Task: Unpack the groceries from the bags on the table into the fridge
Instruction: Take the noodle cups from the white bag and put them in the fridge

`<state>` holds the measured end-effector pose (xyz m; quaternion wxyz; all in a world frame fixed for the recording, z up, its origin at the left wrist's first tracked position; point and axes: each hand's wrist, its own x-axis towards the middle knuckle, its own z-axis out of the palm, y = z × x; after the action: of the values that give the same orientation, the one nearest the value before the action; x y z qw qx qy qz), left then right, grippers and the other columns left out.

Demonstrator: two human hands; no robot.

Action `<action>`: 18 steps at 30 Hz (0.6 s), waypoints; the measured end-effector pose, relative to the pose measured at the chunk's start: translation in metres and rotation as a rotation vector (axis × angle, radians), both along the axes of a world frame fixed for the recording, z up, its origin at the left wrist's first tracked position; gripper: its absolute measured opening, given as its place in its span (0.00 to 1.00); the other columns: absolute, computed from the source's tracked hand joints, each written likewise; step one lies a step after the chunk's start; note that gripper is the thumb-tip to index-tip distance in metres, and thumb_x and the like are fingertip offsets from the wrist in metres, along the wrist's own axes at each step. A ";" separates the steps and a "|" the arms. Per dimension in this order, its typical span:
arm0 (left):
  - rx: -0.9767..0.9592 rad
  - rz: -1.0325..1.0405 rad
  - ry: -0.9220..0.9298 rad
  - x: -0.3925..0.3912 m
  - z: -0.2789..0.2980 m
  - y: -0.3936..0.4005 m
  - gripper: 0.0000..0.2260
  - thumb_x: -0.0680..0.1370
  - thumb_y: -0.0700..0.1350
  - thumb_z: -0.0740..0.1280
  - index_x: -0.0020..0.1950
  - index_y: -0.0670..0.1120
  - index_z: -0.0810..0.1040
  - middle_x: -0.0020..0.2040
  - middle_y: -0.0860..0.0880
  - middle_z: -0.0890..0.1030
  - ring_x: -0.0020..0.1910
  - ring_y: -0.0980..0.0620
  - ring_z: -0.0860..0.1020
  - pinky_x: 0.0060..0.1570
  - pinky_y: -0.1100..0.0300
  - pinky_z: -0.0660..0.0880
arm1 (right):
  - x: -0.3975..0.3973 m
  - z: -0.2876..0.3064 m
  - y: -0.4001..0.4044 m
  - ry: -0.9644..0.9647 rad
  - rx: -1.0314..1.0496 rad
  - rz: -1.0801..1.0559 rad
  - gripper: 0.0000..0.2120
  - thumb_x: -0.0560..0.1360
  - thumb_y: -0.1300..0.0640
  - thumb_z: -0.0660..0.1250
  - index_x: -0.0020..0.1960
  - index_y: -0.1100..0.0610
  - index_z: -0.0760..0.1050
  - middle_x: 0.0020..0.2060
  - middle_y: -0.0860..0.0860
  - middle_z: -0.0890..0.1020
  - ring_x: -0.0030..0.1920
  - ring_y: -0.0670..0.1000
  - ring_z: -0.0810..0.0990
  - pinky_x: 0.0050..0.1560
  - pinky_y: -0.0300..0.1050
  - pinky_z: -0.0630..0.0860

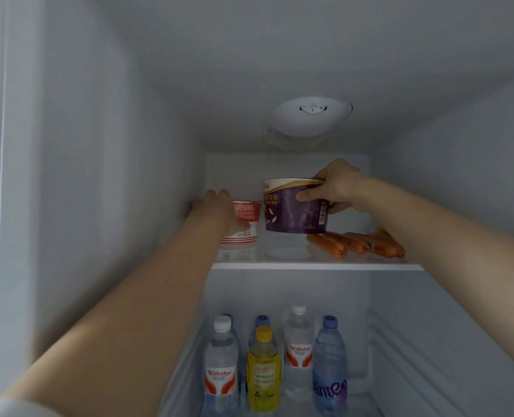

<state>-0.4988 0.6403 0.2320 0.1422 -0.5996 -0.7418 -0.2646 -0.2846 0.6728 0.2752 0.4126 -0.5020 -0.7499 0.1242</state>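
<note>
Now purple tub (295, 207) in R hand (338, 188).

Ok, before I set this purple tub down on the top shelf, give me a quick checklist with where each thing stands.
1. Right hand grips purple tub: ok.
2. Tub upright: ok.
3. Bare shelf under the tub: ok.
4. Clear of carrots: ok, they lie just to the right.
5. Clear of red cup: ok, a narrow gap shows.
6. Left hand grip on the cup: cannot tell.
</note>
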 end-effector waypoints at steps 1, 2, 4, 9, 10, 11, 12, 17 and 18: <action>-0.002 -0.001 -0.002 0.000 0.001 0.000 0.36 0.72 0.60 0.72 0.71 0.42 0.64 0.66 0.41 0.69 0.65 0.40 0.71 0.62 0.50 0.70 | 0.000 -0.001 0.001 0.014 0.042 -0.004 0.25 0.65 0.52 0.79 0.59 0.60 0.79 0.50 0.58 0.83 0.51 0.56 0.82 0.51 0.55 0.81; -0.004 -0.002 -0.004 -0.001 0.001 0.000 0.36 0.71 0.60 0.72 0.71 0.42 0.64 0.66 0.41 0.69 0.64 0.40 0.72 0.62 0.51 0.71 | -0.002 -0.004 0.003 0.031 0.104 -0.022 0.25 0.65 0.52 0.79 0.60 0.60 0.79 0.52 0.58 0.83 0.52 0.56 0.81 0.53 0.53 0.80; -0.004 -0.005 -0.010 -0.001 0.001 0.001 0.35 0.71 0.60 0.72 0.70 0.42 0.65 0.66 0.41 0.69 0.64 0.40 0.72 0.62 0.51 0.71 | -0.005 -0.011 0.006 0.052 0.230 -0.058 0.25 0.67 0.53 0.78 0.61 0.59 0.79 0.54 0.57 0.82 0.56 0.56 0.80 0.55 0.45 0.77; 0.002 -0.002 -0.012 0.000 -0.001 0.003 0.34 0.72 0.59 0.72 0.70 0.41 0.65 0.67 0.40 0.68 0.65 0.41 0.71 0.63 0.51 0.69 | -0.013 -0.025 0.016 0.013 0.343 -0.052 0.20 0.67 0.54 0.77 0.58 0.57 0.80 0.53 0.54 0.83 0.56 0.55 0.80 0.50 0.36 0.69; 0.002 0.000 -0.017 0.000 -0.001 0.004 0.34 0.72 0.58 0.72 0.70 0.41 0.65 0.67 0.40 0.67 0.66 0.40 0.70 0.63 0.51 0.69 | -0.013 -0.026 0.016 0.017 0.352 -0.046 0.21 0.67 0.55 0.77 0.59 0.57 0.80 0.54 0.54 0.83 0.57 0.55 0.79 0.52 0.36 0.69; 0.001 0.003 -0.015 0.000 -0.001 0.004 0.35 0.73 0.58 0.72 0.70 0.41 0.64 0.67 0.40 0.67 0.66 0.40 0.70 0.63 0.51 0.69 | -0.014 -0.027 0.015 0.009 0.362 -0.042 0.21 0.68 0.55 0.77 0.60 0.57 0.80 0.55 0.54 0.83 0.58 0.55 0.79 0.54 0.36 0.68; -0.001 0.012 -0.004 0.001 -0.002 0.004 0.35 0.73 0.59 0.72 0.71 0.41 0.64 0.68 0.40 0.66 0.66 0.40 0.70 0.63 0.51 0.69 | -0.014 -0.030 0.013 -0.008 0.374 -0.041 0.22 0.68 0.55 0.76 0.61 0.57 0.79 0.56 0.54 0.82 0.59 0.55 0.78 0.54 0.35 0.67; 0.000 0.071 0.095 0.007 -0.005 0.003 0.33 0.74 0.54 0.72 0.72 0.43 0.62 0.68 0.41 0.65 0.65 0.37 0.69 0.61 0.51 0.69 | -0.010 -0.039 0.013 -0.051 0.304 -0.069 0.20 0.68 0.52 0.76 0.57 0.57 0.81 0.52 0.55 0.83 0.56 0.55 0.79 0.49 0.36 0.67; -0.007 0.062 0.091 0.006 -0.005 0.003 0.32 0.74 0.52 0.72 0.72 0.43 0.62 0.68 0.41 0.66 0.65 0.37 0.70 0.61 0.51 0.69 | -0.009 -0.039 0.014 -0.061 0.271 -0.084 0.18 0.68 0.51 0.76 0.55 0.57 0.82 0.50 0.56 0.84 0.54 0.55 0.80 0.46 0.37 0.67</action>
<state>-0.4929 0.6431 0.2268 0.1817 -0.5881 -0.7538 -0.2299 -0.2941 0.6863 0.2359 0.4586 -0.4761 -0.7503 -0.0110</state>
